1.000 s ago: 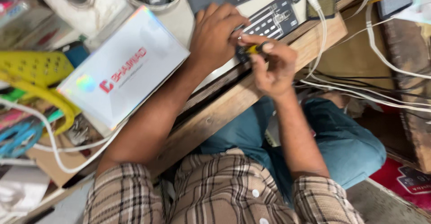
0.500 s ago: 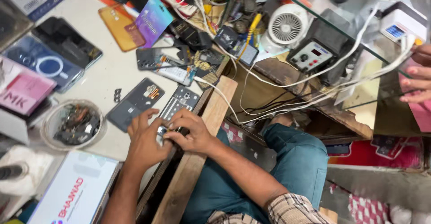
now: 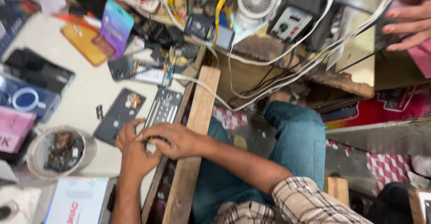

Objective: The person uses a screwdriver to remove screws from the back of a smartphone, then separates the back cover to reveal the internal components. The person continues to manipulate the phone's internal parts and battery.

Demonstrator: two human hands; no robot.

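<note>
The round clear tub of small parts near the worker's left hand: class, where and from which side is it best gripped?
Grip the round clear tub by its rim, from straight above, fingers spread across opposite sides. It stands upright and open-topped on the white bench, so a level lift should keep the small parts inside. The left hand is the nearer of the two hands; a white box crowds the near side.

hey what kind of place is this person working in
Most likely a small phone repair bench. An opened phone lies by the person's left hand and right hand. Other phones lie on the white table, beside a dish of small parts and a small white fan.
</note>
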